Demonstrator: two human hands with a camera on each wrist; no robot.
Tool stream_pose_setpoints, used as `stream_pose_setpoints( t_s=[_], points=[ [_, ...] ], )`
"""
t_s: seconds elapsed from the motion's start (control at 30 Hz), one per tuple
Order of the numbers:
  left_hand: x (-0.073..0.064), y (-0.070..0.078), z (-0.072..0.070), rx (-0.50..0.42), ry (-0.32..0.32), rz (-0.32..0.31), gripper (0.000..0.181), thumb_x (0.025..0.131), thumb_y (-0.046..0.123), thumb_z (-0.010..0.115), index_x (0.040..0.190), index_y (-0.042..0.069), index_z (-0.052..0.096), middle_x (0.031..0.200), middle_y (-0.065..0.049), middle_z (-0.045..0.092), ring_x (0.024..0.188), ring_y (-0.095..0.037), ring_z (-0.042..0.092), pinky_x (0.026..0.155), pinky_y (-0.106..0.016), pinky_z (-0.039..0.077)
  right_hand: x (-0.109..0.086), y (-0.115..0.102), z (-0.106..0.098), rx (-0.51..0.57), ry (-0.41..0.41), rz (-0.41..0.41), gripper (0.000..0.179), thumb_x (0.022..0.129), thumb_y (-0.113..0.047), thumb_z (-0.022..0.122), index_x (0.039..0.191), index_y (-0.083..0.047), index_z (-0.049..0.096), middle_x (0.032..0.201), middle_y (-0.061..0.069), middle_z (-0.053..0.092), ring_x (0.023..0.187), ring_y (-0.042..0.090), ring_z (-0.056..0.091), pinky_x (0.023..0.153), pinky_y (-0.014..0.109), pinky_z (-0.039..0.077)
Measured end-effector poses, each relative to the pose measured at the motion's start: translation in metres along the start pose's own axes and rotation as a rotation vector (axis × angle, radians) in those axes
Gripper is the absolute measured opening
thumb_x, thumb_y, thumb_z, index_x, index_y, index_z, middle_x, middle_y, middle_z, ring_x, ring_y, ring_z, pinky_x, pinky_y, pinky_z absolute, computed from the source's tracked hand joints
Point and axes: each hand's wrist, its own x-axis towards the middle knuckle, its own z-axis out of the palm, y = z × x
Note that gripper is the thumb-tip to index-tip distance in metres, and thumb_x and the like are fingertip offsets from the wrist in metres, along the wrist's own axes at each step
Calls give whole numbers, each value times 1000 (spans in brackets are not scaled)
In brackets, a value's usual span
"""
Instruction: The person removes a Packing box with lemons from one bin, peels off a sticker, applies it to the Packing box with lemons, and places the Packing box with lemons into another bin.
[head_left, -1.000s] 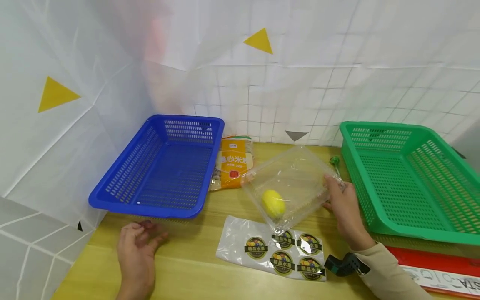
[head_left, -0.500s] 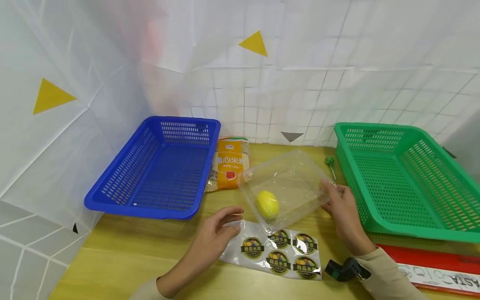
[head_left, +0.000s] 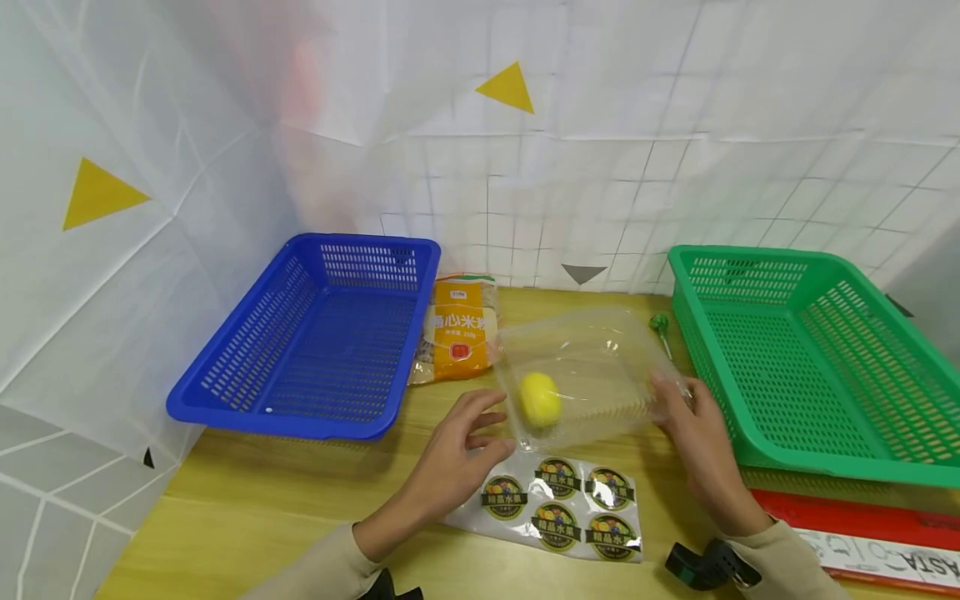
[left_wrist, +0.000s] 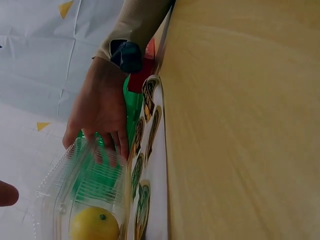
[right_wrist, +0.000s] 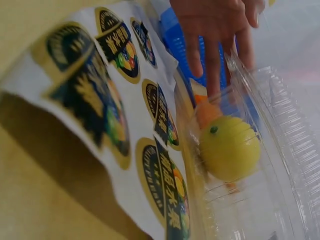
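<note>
Fingers: right hand [head_left: 701, 442] grips clear box [head_left: 600, 358] at its right end; left hand [head_left: 453, 458], loosely spread, beside its near-left corner
Blue basket [head_left: 337, 350]: counter's [head_left: 217, 508] left edge
Green basket [head_left: 802, 358]: back edge, right side
Clear box: over counter's middle
Lemon [head_left: 540, 398]: inside box, near-left corner

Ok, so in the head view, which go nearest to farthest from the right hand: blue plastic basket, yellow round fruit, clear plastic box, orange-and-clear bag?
1. Clear box: gripped by the right hand.
2. Yellow fruit: near the box's left end.
3. Orange-and-clear bag: farther left, toward the back.
4. Blue basket: farthest left.
</note>
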Motion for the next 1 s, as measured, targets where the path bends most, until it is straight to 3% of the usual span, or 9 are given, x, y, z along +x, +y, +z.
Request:
stream_pose_setpoints(
  t_s=[0.27, 0.43, 0.53, 0.67, 0.73, 0.8, 0.9, 1.0],
  points=[
    [16, -7, -7, 32, -18, -5, 62, 94, 6, 67, 152, -1, 47, 156, -12, 44, 128, -36, 58, 99, -47, 53, -10, 1, -3, -142, -33, 3, 77, 105, -56, 50, 151, 4, 35, 127, 21, 51, 97, 21, 54, 73, 28, 46],
    [21, -14, -12, 9, -22, -5, 68, 94, 6, 66, 157, 2, 41, 163, -12, 36, 131, -39, 54, 104, -50, 50, -15, 2, -2, -184, -87, 19, 84, 105, -56, 51, 155, 5, 25, 134, 25, 47, 104, 29, 60, 75, 27, 48],
    [22, -18, -14, -17, -25, -4, 71, 94, 5, 65, 160, 5, 39, 163, -11, 36, 133, -39, 52, 103, -48, 50, -19, 3, 0, -190, -120, 24, 86, 105, -55, 53, 157, 5, 19, 139, 26, 45, 103, 28, 64, 77, 27, 51],
    [20, -19, -15, -40, -8, -17, 70, 93, 4, 65, 159, 5, 40, 162, -11, 38, 132, -38, 52, 102, -47, 51, -22, 3, 2, -213, -125, 7, 88, 104, -55, 53, 158, 6, 19, 133, 26, 49, 99, 26, 60, 74, 30, 50],
    [18, -19, -15, -49, 3, -24, 69, 93, 2, 66, 158, 4, 41, 160, -12, 39, 132, -38, 53, 102, -48, 51, -24, 2, 3, -233, -95, -53, 88, 105, -54, 55, 158, 6, 19, 134, 28, 47, 104, 31, 57, 77, 36, 50],
    [16, -19, -15, -43, 21, -27, 70, 93, 0, 66, 157, 3, 39, 159, -14, 40, 132, -37, 53, 103, -48, 51, -27, 1, 5, -248, -39, -161, 88, 104, -48, 60, 159, 6, 19, 141, 31, 41, 115, 39, 50, 87, 46, 48],
    [13, -20, -16, 1, 59, -22, 67, 93, -4, 66, 155, -1, 40, 153, -15, 47, 130, -36, 55, 103, -50, 50, -33, 0, 10, -251, 71, -395, 85, 99, -33, 72, 158, 7, 25, 155, 29, 29, 136, 45, 36, 105, 63, 37],
    [10, -22, -18, 100, 98, -5, 57, 92, -8, 63, 146, -3, 49, 139, -16, 59, 123, -34, 61, 100, -48, 52, -39, -1, 14, -250, 144, -627, 79, 90, -17, 79, 152, 8, 38, 161, 22, 27, 145, 42, 27, 115, 64, 24]
  ],
)
